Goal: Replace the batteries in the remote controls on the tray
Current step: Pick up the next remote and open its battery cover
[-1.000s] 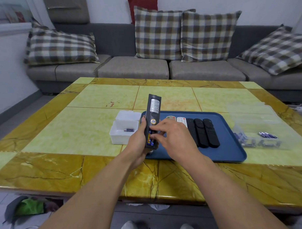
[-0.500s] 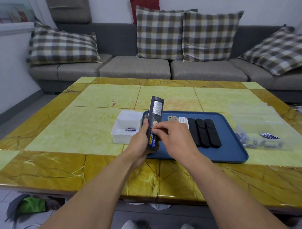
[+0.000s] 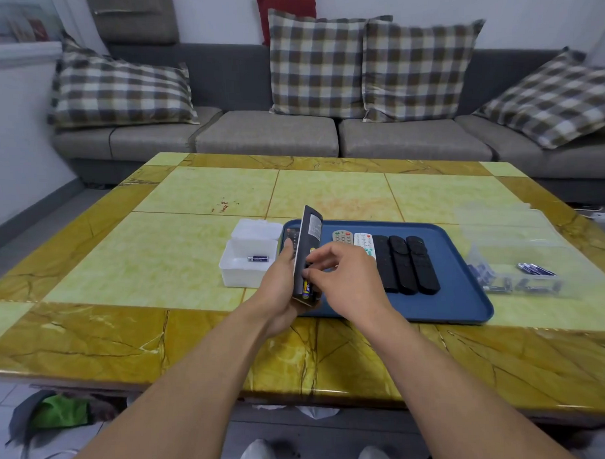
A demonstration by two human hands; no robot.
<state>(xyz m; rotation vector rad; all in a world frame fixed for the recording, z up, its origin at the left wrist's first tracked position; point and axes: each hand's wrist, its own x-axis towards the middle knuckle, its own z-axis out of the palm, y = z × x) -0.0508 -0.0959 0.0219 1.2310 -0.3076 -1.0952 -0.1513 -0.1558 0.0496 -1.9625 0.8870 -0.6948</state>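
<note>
My left hand grips a dark remote upright over the near left corner of the blue tray, its back turned toward me. A battery with a blue and yellow label shows in the open compartment at the remote's lower end. My right hand has its fingertips pinched at that compartment, touching the battery. On the tray lie two light remotes and three black remotes side by side.
A white plastic box left of the tray holds one battery. A clear box with several batteries stands at the right. The sofa with checked cushions runs behind the yellow table.
The remote has turned edge-on and tilted a little to the right. My right fingers have stayed at the battery compartment and shifted slightly upward along it.
</note>
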